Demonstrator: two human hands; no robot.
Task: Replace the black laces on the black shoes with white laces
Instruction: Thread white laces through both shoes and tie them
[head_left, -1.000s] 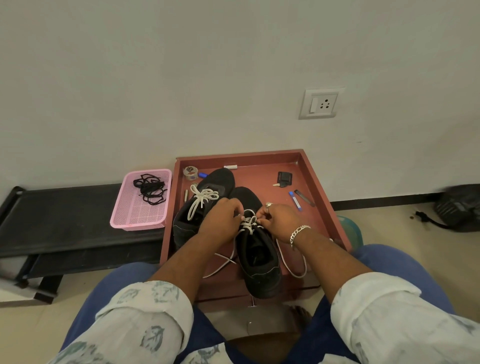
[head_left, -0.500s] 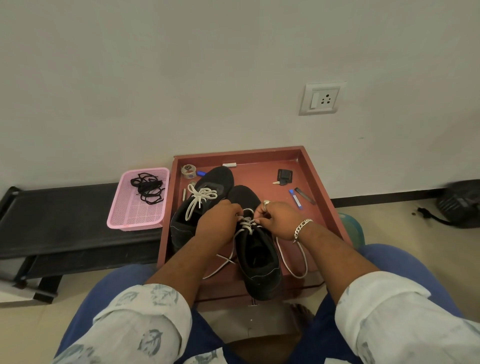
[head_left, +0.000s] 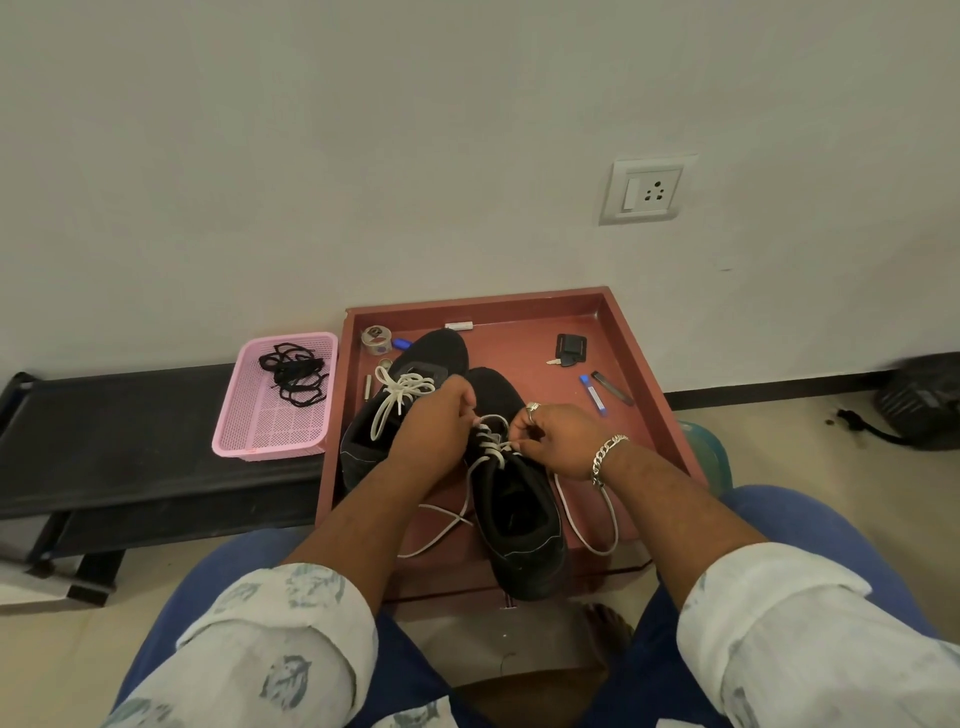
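Note:
Two black shoes stand on a red-brown tray (head_left: 641, 410). The left shoe (head_left: 415, 358) carries a tied white lace (head_left: 397, 397). The right shoe (head_left: 519, 519) is nearer me, its white lace (head_left: 491, 441) threaded through the upper eyelets, with loose ends trailing on both sides of the shoe. My left hand (head_left: 434, 428) pinches the lace at the left side of the eyelets. My right hand (head_left: 563, 436), with a ring and a chain bracelet, pinches the lace on the right side. The black laces (head_left: 293, 371) lie bundled in a pink basket (head_left: 270, 431).
The basket rests on a black low bench (head_left: 104, 426) left of the tray. On the tray lie a tape roll (head_left: 375, 340), a black key fob (head_left: 570, 348), a blue pen-like piece (head_left: 593, 394) and other small bits. A wall with a socket (head_left: 647, 189) stands behind. My knees frame the tray.
Both hands stay at the right shoe's eyelets, shifting slightly as they work the white lace. The view has dipped a little.

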